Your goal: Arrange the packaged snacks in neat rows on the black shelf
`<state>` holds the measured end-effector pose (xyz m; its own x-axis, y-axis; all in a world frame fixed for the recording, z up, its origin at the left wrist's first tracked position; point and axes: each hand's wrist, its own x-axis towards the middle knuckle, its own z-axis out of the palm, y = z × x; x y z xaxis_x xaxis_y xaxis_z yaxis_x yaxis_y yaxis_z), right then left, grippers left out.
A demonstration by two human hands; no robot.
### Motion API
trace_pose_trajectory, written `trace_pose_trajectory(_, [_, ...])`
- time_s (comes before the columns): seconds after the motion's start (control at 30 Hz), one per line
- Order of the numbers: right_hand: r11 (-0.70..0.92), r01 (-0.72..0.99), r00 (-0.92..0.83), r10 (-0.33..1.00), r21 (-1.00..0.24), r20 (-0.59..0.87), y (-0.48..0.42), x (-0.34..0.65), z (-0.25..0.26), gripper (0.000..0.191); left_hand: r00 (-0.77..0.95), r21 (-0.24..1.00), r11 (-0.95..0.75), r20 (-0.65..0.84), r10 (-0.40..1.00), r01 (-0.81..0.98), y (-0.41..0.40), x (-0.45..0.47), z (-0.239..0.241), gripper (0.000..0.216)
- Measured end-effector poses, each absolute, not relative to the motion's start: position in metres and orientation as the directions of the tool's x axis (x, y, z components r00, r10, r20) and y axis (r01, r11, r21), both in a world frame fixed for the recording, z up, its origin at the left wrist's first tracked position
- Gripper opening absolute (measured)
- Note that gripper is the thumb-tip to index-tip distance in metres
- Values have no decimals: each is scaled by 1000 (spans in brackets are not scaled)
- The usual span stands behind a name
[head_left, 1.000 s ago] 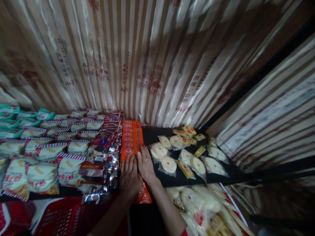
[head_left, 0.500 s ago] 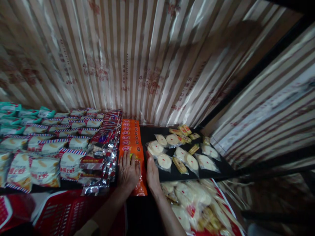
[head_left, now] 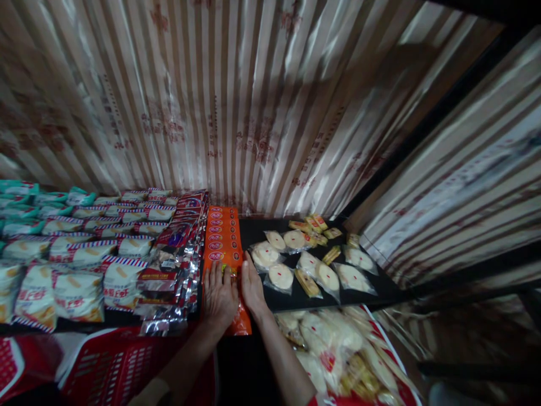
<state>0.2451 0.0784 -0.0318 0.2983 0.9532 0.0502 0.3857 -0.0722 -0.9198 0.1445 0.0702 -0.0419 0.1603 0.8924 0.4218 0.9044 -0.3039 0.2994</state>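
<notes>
A row of overlapping orange snack packets (head_left: 223,228) lies on the black shelf. My left hand (head_left: 220,296) rests flat on the front packets, palm down, its fingers stretched toward the back. Along the right edge of the row stands my right hand (head_left: 253,285), edge-on, with straight fingers touching the packets' side. Neither hand is closed round anything. Left of the orange row are dark red and silver packets (head_left: 169,276). To the right, clear-wrapped round white cakes (head_left: 281,276) lie scattered with small yellow-wrapped snacks (head_left: 308,282).
White snack bags (head_left: 78,296) fill the left of the shelf, with green bags (head_left: 19,206) behind. Below stand a red basket (head_left: 114,361) and a container (head_left: 386,338) of wrapped cakes. A striped curtain (head_left: 236,101) hangs behind; a black frame bar (head_left: 422,129) slants at right.
My right hand has moved left, from beside the orange packets to against their edge. My left hand stays on the packets. The view has shifted slightly.
</notes>
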Motion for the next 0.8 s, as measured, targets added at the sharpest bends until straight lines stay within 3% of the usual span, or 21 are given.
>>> trace_pose_trajectory(0.37, [-76,417,332,940,-906,75,82,246,-42,72,137,330,-285,405,904,900,69,146,-41,39])
trace_pose_trajectory(0.8, [4,493,292,941,-870,169,68,244,-36,69,176,262,-324,463,869,909,70,145,-39,37])
